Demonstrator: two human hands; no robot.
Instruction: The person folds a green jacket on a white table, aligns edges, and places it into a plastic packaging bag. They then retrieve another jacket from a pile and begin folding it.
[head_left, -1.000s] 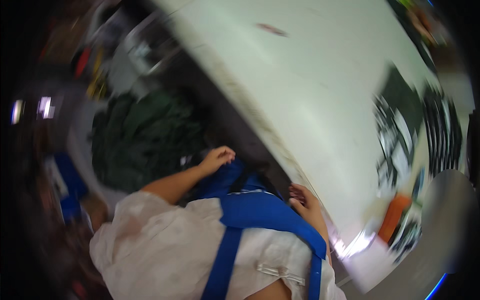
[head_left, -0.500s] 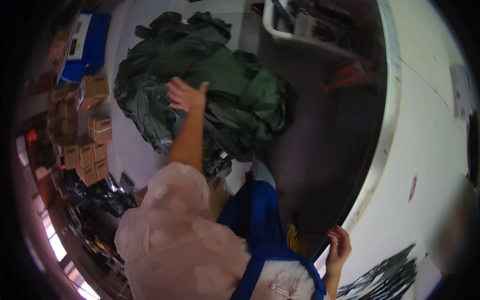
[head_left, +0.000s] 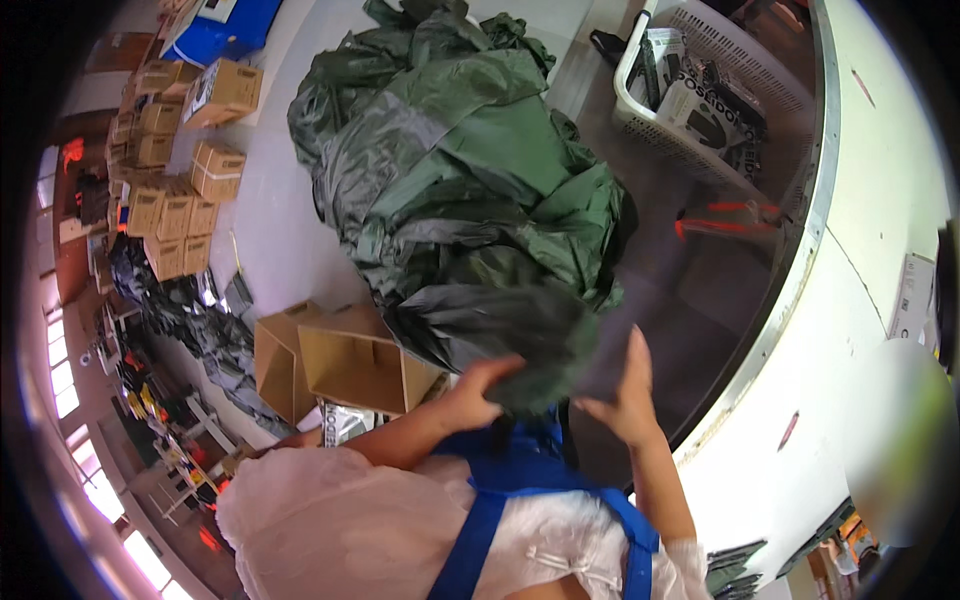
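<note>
A large crumpled heap of dark green, thin, shiny fabric (head_left: pixel 450 140) lies on the floor in front of me. A loose, blurred fold of darker green fabric (head_left: pixel 480 315) comes from its near end toward my body. My left hand (head_left: pixel 470 400) is at the near edge of this fold, its fingers curled against the cloth and partly hidden by it. To the right of the fold my right hand (head_left: pixel 625 405) is open, thumb and fingers apart, with nothing in it.
A white perforated basket (head_left: pixel 635 110) with packaged items stands at the far right. An open cardboard box (head_left: pixel 350 360) is by my left forearm, and stacked cartons (head_left: pixel 180 225) stand farther left. A white table (head_left: pixel 800 370) with a metal edge runs along the right.
My left hand has drawn back from the top of the heap to its near edge. The right hand has moved from the table edge toward the fabric. A fold now lies nearer me.
</note>
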